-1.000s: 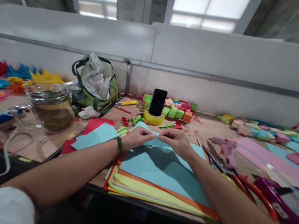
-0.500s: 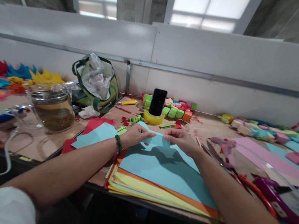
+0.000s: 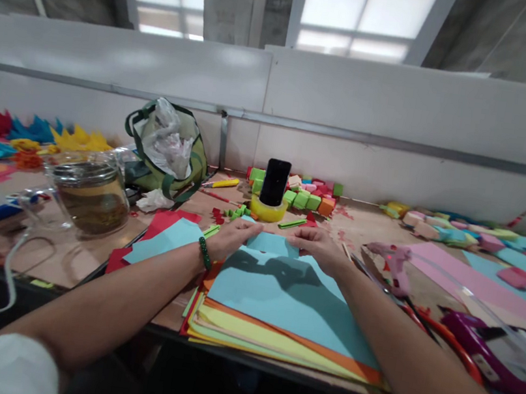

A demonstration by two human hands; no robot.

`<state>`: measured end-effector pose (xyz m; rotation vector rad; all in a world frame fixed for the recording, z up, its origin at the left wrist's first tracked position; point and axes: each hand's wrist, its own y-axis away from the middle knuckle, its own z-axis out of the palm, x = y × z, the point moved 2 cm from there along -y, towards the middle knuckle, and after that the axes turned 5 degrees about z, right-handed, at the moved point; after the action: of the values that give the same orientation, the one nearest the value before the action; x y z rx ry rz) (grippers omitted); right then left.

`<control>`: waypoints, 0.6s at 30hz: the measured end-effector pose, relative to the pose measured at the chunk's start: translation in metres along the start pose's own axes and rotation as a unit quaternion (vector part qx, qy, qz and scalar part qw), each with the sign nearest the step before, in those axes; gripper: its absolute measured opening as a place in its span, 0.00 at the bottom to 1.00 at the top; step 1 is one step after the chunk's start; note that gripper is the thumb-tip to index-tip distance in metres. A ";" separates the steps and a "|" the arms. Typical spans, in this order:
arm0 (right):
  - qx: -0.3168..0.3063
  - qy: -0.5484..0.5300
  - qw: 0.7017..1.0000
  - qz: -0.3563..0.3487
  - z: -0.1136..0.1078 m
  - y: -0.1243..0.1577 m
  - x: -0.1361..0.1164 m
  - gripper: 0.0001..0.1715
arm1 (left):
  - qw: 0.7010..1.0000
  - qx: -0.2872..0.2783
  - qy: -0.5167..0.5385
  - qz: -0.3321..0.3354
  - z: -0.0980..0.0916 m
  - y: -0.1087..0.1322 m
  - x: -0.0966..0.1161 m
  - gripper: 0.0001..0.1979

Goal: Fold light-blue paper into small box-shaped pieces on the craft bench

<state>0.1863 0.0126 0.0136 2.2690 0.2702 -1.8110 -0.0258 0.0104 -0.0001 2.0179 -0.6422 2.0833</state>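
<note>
Between my two hands is a small piece of light blue paper (image 3: 274, 244), held just above a stack of coloured sheets. My left hand (image 3: 232, 238), with a green bead bracelet at the wrist, pinches its left end. At the right end, my right hand (image 3: 315, 246) grips it between thumb and fingers. Below lies the large light blue sheet (image 3: 286, 306), topping orange and yellow sheets (image 3: 271, 340); shadows of my hands fall on it. Left of my left hand, another light blue piece (image 3: 164, 241) rests on red paper (image 3: 160, 224).
A phone (image 3: 275, 182) stands in a yellow tape roll (image 3: 267, 209), with folded paper cubes (image 3: 309, 200) behind. To the left are a glass jar of liquid (image 3: 92, 198) and a green bag (image 3: 184, 159). On the right lie a pink glue gun (image 3: 394, 266) and a purple tool (image 3: 491, 356).
My left fingers have shifted up and left along the small blue paper, so more of its face shows. The right hand keeps its hold. The view has shifted slightly.
</note>
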 end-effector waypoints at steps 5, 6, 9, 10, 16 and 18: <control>0.030 -0.031 0.999 0.010 -0.004 -0.002 0.003 0.20 | 0.997 -0.029 0.066 -0.038 -0.001 0.000 0.005 0.29; 0.038 -0.041 0.998 0.010 -0.004 -0.003 0.004 0.21 | 0.995 -0.037 0.079 -0.038 0.000 0.000 0.006 0.29; 0.035 -0.067 0.997 0.013 0.003 -0.003 0.005 0.22 | 0.995 -0.061 0.080 -0.013 0.005 0.002 0.008 0.27; 0.027 -0.070 0.997 0.015 0.006 -0.002 0.005 0.23 | 0.996 -0.061 0.070 -0.004 0.007 0.002 0.008 0.27; -0.011 -0.024 1.000 0.003 0.025 0.006 -0.001 0.21 | 0.999 -0.016 0.046 0.017 0.013 0.002 0.003 0.28; 0.002 -0.010 1.000 -0.023 0.029 0.009 -0.004 0.20 | 1.000 0.002 0.020 0.020 0.013 0.002 0.003 0.27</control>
<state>0.1607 -0.0042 0.0119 2.2647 0.3179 -1.8570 -0.0152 0.0033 0.0024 1.9760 -0.6762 2.1428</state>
